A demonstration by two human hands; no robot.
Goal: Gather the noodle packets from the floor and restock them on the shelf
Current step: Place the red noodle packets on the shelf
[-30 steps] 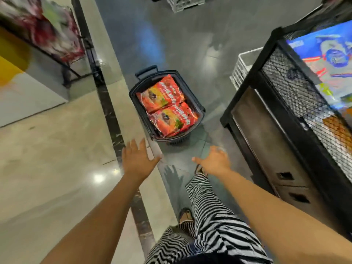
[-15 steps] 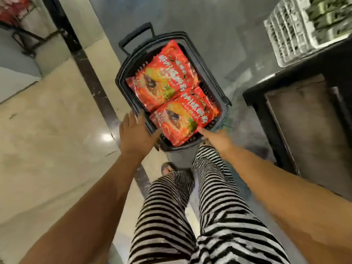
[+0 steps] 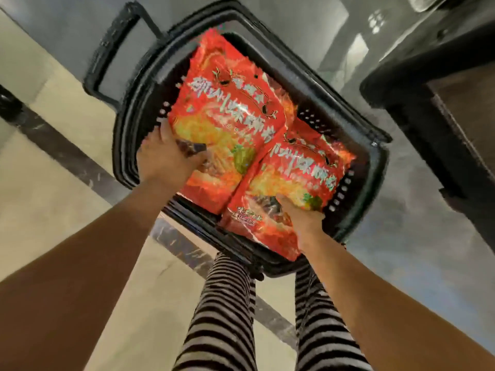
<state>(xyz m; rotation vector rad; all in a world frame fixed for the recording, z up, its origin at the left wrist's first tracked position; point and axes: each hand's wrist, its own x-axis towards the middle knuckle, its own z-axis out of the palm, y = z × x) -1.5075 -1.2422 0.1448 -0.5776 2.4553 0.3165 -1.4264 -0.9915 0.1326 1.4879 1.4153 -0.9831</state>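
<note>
A black shopping basket [image 3: 128,135] stands on the floor right in front of me. Two big red noodle packets lie in it side by side. My left hand [image 3: 166,159] grips the left edge of the far packet [image 3: 227,108], fingers curled over it. My right hand [image 3: 302,215] is closed on the near end of the near packet [image 3: 302,170], which sticks out over the basket's front rim. More red packaging shows underneath them.
The black shelf unit [image 3: 442,108] stands at the right, its lower corner close to the basket. The basket's pull handle [image 3: 112,49] points away to the upper left. My striped trouser legs [image 3: 222,317] are just below the basket. Glossy tiled floor [image 3: 53,210] spreads to the left.
I have bent down closer to the basket. Both hands went from hovering at its near rim to gripping one packet each.
</note>
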